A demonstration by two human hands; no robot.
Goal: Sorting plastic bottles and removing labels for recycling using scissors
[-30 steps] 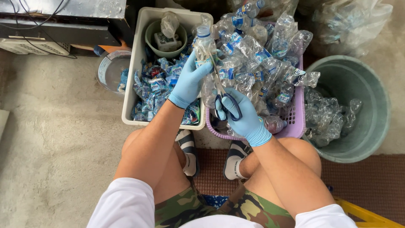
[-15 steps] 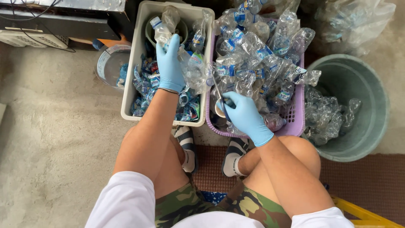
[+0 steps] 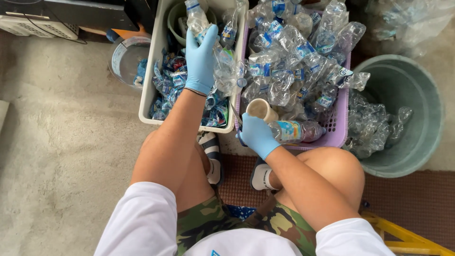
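While the left hand (image 3: 201, 59) grips a clear crushed bottle (image 3: 222, 66) over the white bin (image 3: 147, 102), the right hand's (image 3: 258, 135) fingers close around something hidden, its nearest bottle (image 3: 296, 131) lying toward 3 o'clock.

gloves (image 3: 201, 59) blue | basket (image 3: 337, 135) purple | bucket (image 3: 417, 156) grey-green | shorts (image 3: 199, 220) camouflage

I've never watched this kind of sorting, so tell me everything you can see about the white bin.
The white bin is a tall rectangular tub, apparently plastic, standing upright on the concrete floor and touching the purple basket. It holds a heap of torn blue labels, with a greenish bowl at its far end. The left hand hovers over it, gripping a clear crushed bottle.
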